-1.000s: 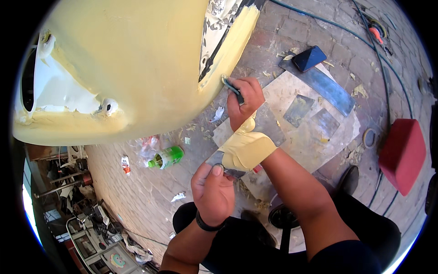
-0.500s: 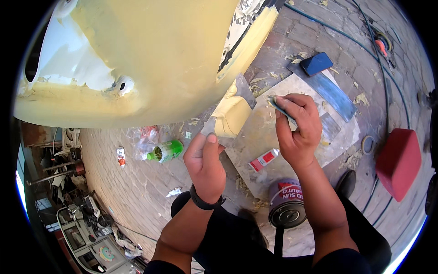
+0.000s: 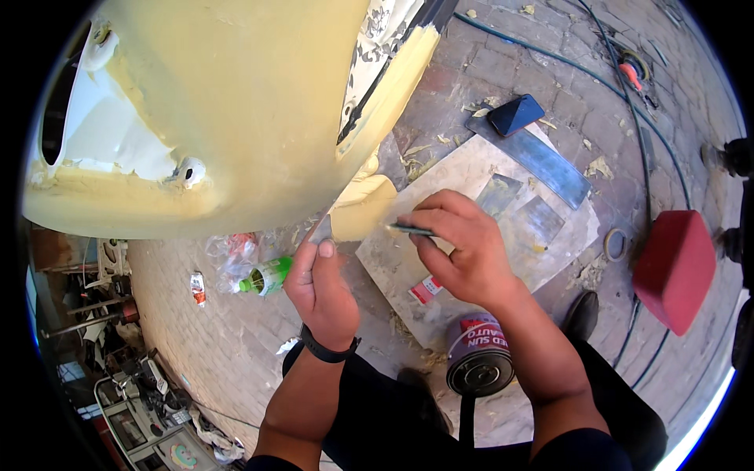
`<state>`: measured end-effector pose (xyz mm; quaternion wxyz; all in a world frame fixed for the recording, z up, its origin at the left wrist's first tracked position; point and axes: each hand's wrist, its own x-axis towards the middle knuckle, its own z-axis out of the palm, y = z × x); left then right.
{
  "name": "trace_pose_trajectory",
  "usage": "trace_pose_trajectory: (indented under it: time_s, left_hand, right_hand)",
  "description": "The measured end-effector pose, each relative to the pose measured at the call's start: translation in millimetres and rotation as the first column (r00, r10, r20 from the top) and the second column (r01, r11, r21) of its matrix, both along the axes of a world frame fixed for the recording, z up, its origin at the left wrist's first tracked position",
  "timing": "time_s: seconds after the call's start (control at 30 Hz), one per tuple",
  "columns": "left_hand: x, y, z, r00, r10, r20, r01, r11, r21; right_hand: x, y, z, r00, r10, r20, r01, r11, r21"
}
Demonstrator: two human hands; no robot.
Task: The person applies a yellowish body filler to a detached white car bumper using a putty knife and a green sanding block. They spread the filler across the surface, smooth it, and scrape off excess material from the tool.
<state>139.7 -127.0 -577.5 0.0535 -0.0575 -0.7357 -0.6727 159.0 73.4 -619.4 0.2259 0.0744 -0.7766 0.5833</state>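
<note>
My left hand [image 3: 326, 294], a dark band on its wrist, is closed on the edge of a thin scraper plate. A thick mass of pale yellow body filler [image 3: 363, 210] lies on that plate, just below the car panel's edge. My right hand [image 3: 467, 247] pinches a thin, dark green spreader [image 3: 413, 230]. The spreader's tip is right beside the filler; whether they touch I cannot tell. Above both hands curves a large car body panel [image 3: 236, 110], mostly coated in yellow filler, with white areas at its left. Part of the plate is hidden under the filler and panel.
On the ground lies a stained board [image 3: 463, 184] with a blue-grey metal strip [image 3: 550, 169], a phone [image 3: 515, 115] and a red-and-white tube [image 3: 426, 289]. Around it are a paint can [image 3: 480, 357], a red block-shaped stool [image 3: 675, 271], a green bottle [image 3: 267, 276] and hoses [image 3: 550, 53].
My right hand has moved left and down, bringing the spreader close to the filler. The spreader has turned nearly level. My left hand and the plate sit slightly farther left in view.
</note>
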Motion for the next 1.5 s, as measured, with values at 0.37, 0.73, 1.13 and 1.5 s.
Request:
trace_pose_trajectory:
  time_s: [0.37, 0.73, 1.13, 1.5]
  left_hand:
    - [27.5, -2.1, -14.1, 0.994, -0.028, 0.11, 0.036, 0.997, -0.071]
    - [30.2, -6.9, -1.7, 0.992, -0.009, 0.122, 0.013, 0.999, -0.036]
    - [41.7, 0.5, 3.3, 0.998, -0.011, 0.057, 0.007, 0.998, 0.07]
    - [31.1, -0.2, 10.4, 0.999, -0.023, 0.036, 0.023, 1.0, 0.007]
  right_hand:
    - [-191.3, 113.7, -21.2, 0.914, -0.378, 0.149, 0.394, 0.914, -0.098]
    - [-220.7, 106.6, -21.9, 0.864, -0.495, -0.089, 0.499, 0.821, 0.279]
    - [-128.6, -3.9, -22.8, 0.897, -0.443, -0.018, 0.432, 0.865, 0.255]
    - [-58.8, -34.2, -48.3, 0.992, -0.022, 0.122, 0.047, 0.978, -0.204]
